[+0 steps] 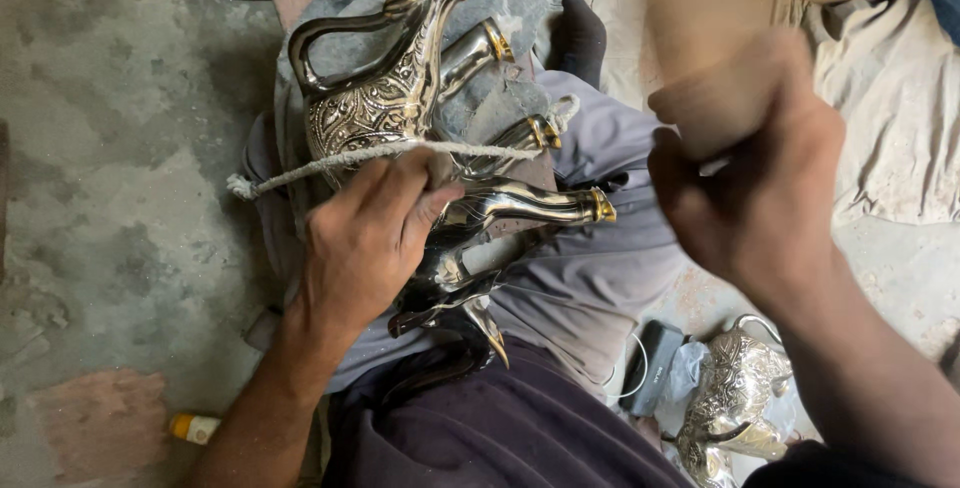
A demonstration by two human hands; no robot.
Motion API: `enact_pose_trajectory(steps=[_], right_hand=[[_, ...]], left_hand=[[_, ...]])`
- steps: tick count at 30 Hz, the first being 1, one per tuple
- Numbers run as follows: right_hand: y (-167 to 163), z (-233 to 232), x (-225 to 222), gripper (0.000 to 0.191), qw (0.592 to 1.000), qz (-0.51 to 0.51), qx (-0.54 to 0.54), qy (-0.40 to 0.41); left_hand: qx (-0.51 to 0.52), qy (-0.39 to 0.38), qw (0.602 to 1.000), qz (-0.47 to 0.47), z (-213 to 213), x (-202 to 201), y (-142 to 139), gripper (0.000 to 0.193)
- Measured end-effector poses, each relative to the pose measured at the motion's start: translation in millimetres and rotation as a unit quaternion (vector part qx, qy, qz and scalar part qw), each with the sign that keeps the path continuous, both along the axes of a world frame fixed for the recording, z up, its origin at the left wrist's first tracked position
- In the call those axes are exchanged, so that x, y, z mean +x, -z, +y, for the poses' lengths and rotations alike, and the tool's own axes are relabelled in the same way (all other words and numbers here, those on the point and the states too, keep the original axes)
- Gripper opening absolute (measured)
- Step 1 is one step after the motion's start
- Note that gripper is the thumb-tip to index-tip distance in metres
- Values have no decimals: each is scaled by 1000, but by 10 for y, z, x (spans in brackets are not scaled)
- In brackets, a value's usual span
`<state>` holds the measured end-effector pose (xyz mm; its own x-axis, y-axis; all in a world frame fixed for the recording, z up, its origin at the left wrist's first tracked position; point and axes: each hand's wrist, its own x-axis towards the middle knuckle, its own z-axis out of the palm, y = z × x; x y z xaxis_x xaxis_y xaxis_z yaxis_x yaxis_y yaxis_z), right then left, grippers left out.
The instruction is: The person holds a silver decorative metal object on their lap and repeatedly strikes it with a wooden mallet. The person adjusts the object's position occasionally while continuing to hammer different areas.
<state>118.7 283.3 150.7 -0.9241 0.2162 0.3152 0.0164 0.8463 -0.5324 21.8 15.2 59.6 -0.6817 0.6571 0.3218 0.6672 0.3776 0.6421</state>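
I am pinning the metal figurine (420,98) with my left hand (365,238), gripping cord (330,163); right hand (750,188) blurred, grip indeterminate; polishing needs taut cord.

1. The floor (120,148) is bare grey concrete, mottled and stained, with a reddish patch (100,418) at the lower left.
2. A dusty, pale, crumpled cloth (900,118) covers the ground at the upper right.
3. A small black box with a thin cable (650,366) lies on the floor at the lower middle.
4. A small tube with an orange end (193,428) lies at the bottom left.
5. The light is soft and even.
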Motion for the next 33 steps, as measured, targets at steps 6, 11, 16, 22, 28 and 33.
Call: enact_pose_trajectory(steps=[6, 11, 16, 22, 28, 33], right_hand=[[-204, -172, -18, 17, 972, 5, 229, -53], [-378, -96, 239, 35, 959, -148, 241, 17], [-62, 122, 284, 44, 967, -192, 152, 74], [173, 203, 157, 40, 990, -112, 27, 80], [371, 298, 150, 40, 971, -169, -143, 87], [737, 281, 379, 59, 964, -134, -222, 58]], left_hand=[[-30, -55, 997, 45, -55, 90, 90, 27], [99, -100, 986, -91, -11, -27, -179, 22], [3, -69, 984, -166, 199, -271, -281, 34], [-23, 47, 996, -78, 376, -330, -175, 34], [-157, 74, 970, -170, 461, -410, -288, 27], [-206, 137, 945, -212, 593, -534, -420, 20]])
